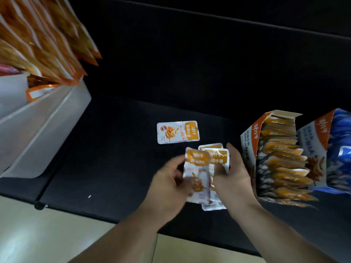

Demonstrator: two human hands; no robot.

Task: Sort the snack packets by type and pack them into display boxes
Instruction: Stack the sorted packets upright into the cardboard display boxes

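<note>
**Both forearms** reach forward from the lower edge, and the hands meet low over the black desk (114, 149).

**Left hand** (171, 182): turned inward, it pinches a white-and-orange foil snack packet (196, 173), which is blurred.

**Right hand** (234, 173): back towards the camera, fingers curled round a small stack of matching packets (217, 158) that overlaps the left-hand packet.

**Loose packet:** one identical single packet (178, 132) lies flat on the desk just beyond the hands.

**Right side:** a tilted, open orange-and-white cardboard display box (248, 147) holds a row of orange-topped packets (281, 147). Beside it, a second cardboard box (309, 141) holds blue packets (340, 130).

**Left side:** a white plastic bin (47, 120) is heaped with loose orange packets (38, 38).
</note>
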